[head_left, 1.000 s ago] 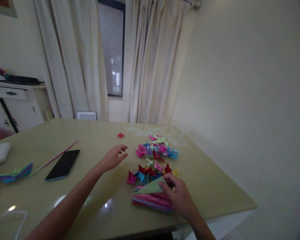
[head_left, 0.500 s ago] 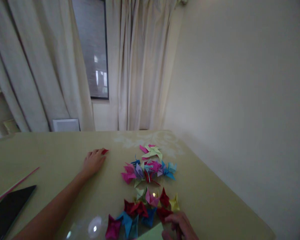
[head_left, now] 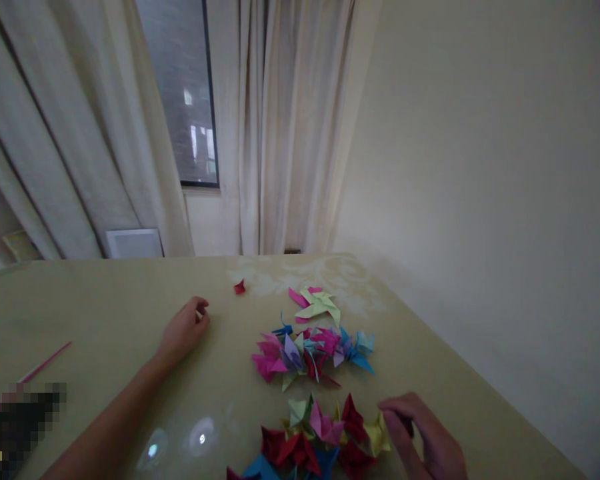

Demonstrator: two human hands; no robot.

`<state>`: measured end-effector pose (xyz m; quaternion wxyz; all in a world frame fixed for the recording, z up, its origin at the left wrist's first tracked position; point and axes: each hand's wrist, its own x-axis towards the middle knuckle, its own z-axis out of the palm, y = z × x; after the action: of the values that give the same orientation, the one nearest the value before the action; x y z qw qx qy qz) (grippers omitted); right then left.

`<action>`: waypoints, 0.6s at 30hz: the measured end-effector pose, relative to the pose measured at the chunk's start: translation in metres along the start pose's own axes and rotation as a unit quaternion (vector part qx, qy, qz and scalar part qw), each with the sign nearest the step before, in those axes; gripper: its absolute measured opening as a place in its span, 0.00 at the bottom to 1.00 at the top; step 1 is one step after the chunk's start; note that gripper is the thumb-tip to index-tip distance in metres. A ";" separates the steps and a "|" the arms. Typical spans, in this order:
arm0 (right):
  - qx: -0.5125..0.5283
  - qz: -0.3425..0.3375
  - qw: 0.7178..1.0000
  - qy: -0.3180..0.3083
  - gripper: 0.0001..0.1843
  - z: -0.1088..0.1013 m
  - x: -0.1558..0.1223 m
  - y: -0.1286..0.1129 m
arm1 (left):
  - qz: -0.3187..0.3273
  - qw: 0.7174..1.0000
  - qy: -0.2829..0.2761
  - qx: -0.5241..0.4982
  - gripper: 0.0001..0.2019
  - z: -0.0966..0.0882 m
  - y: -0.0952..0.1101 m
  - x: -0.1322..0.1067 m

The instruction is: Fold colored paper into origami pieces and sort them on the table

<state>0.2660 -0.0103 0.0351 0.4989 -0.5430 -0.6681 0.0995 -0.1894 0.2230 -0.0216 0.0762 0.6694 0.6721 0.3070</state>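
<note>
My left hand (head_left: 183, 330) rests on the pale green table (head_left: 105, 300) with its fingers curled in and thumb against forefinger, nothing visible in them. A small red folded paper piece (head_left: 239, 287) lies just beyond its fingertips, apart from them. My right hand (head_left: 425, 437) hovers at the bottom right with fingers curled inward; what is inside them is hidden. It is closest to a yellow folded piece (head_left: 379, 435) at the edge of the near cluster of origami pieces (head_left: 320, 433). A middle cluster (head_left: 310, 350) and a light green pinwheel shape (head_left: 319, 303) lie farther out.
A thin pink stick (head_left: 45, 361) lies at the left, with a pixelated dark patch (head_left: 15, 420) below it. The table's right edge (head_left: 480, 370) runs diagonally beside a bare wall. Curtains (head_left: 280, 133) and a window (head_left: 190, 100) stand behind the table.
The view has tilted up and right. My left hand reached to the red piece, then drew back from it and curled. My right hand left the green sheet and paper stack.
</note>
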 end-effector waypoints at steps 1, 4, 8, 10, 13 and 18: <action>-0.016 -0.010 1.000 0.010 0.13 -0.006 0.014 0.001 | -0.003 1.000 -0.007 -0.012 0.15 0.002 -0.001 0.002; -0.051 -0.027 0.998 0.039 0.15 -0.017 0.059 0.016 | -0.006 1.000 -0.010 -0.027 0.20 0.010 0.000 0.011; -0.048 0.001 0.994 0.093 0.20 -0.009 0.107 0.061 | 0.017 0.999 -0.007 0.033 0.30 0.026 0.022 0.026; -0.019 0.051 0.991 0.120 0.23 0.000 0.116 0.088 | 0.035 0.998 0.000 0.058 0.34 0.037 0.038 0.035; 0.019 0.125 0.987 0.104 0.27 0.011 0.112 0.119 | 0.087 0.994 0.022 0.067 0.33 0.054 0.059 0.049; 0.016 0.164 0.983 0.086 0.32 0.014 0.100 0.128 | 0.103 0.994 -0.006 0.021 0.19 0.069 0.062 0.070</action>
<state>0.3443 0.1280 -0.0025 0.5402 -0.6436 -0.5228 0.1431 -0.1076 0.3053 -0.0233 0.0341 0.7386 0.6054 0.2945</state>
